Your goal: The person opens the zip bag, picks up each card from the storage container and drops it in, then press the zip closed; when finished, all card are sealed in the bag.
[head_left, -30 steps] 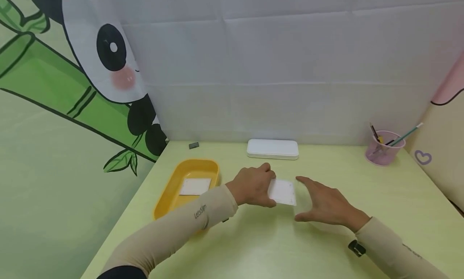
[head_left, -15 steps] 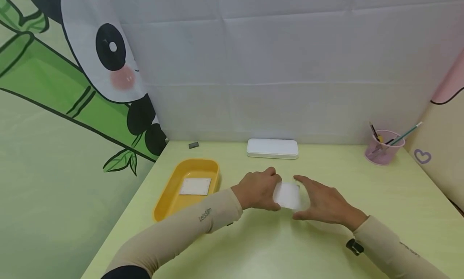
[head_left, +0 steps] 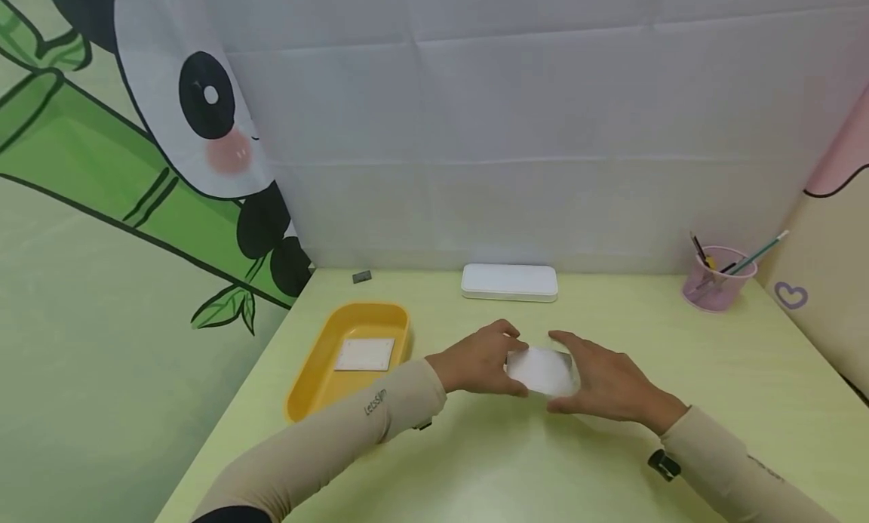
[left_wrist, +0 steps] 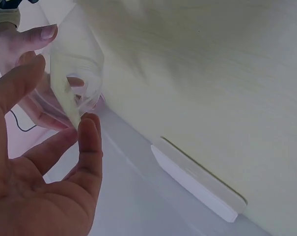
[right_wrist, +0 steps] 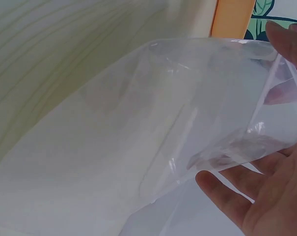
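Observation:
My left hand (head_left: 478,361) holds a small white card (head_left: 541,370) at its left edge, thumb on the near side and fingers on the far side. Facing it, my right hand (head_left: 614,383) has thumb and fingers spread around a clear plastic bag (right_wrist: 114,137), which bulges between them. In the left wrist view the card (left_wrist: 65,96) overlaps the bag (left_wrist: 84,59), its edge between thumb and fingertips. Both hands are raised over the middle of the table. Another white card (head_left: 364,354) lies in a yellow tray (head_left: 326,391) to the left.
At the back of the light table (head_left: 475,470) lies a flat white case (head_left: 509,283). A small dark grey block (head_left: 362,277) is behind the tray. A pink mesh cup (head_left: 716,289) with pencils stands at the back right. A white printed cloth (head_left: 529,130) hangs behind.
The white card tilted, then shifted right, deeper between the right hand's thumb and fingers. The left hand came closer to the right hand, which barely moved.

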### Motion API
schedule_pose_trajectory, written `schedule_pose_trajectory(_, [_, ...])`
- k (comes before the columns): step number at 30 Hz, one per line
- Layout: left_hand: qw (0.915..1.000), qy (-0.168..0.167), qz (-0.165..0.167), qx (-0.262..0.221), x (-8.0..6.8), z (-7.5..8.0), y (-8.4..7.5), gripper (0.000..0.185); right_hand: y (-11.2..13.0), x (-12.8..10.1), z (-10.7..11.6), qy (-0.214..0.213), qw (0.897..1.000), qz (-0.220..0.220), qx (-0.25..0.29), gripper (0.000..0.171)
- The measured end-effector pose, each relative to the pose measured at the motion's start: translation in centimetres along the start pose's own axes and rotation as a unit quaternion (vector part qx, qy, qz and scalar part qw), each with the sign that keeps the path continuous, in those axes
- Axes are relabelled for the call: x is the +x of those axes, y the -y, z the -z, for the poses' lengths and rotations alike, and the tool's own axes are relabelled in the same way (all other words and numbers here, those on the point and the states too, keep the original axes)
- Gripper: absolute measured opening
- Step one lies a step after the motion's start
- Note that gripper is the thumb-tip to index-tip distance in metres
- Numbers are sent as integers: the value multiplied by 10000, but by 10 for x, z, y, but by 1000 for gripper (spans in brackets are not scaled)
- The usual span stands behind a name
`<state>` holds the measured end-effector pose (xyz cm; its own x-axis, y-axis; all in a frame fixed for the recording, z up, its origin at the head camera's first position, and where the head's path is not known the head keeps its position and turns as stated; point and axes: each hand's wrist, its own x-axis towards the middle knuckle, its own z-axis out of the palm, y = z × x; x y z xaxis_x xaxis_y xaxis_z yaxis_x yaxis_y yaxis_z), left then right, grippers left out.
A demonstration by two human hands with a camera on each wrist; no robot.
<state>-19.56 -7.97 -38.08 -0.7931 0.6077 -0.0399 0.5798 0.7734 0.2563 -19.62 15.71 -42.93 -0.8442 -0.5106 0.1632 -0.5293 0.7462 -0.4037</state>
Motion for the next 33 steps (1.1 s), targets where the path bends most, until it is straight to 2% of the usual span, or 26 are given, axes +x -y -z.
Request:
schedule_pose_trajectory(4, [9983, 171, 70, -550, -4, 5, 5, 63, -2, -1, 0, -19, 10000, -36, -18, 103])
schedule_pose_trajectory(8, [9968, 245, 108, -756, -6, 3, 7, 63, -2, -2, 0, -16, 10000, -20, 21, 103])
schedule_pose_trajectory(15, [9989, 112, -40, -455, 1, 1, -3, 53, 1, -2, 1, -7, 10000, 37, 66, 101])
schedule_pose_trajectory(24, [9993, 84, 75, -345, 9, -6, -22, 57, 6, 0, -1, 46, 10000, 40, 15, 101])
schedule_pose_trajectory(30, [9983, -160, -242, -515, 4, -9, -14, 49, 4, -1, 2, 57, 9999, -35, 106, 102])
schedule_pose_trajectory(33, [9978, -96, -525, -405, 3, -10, -10, 43, 2, -1, 4, 59, 9999, -64, 111, 103])
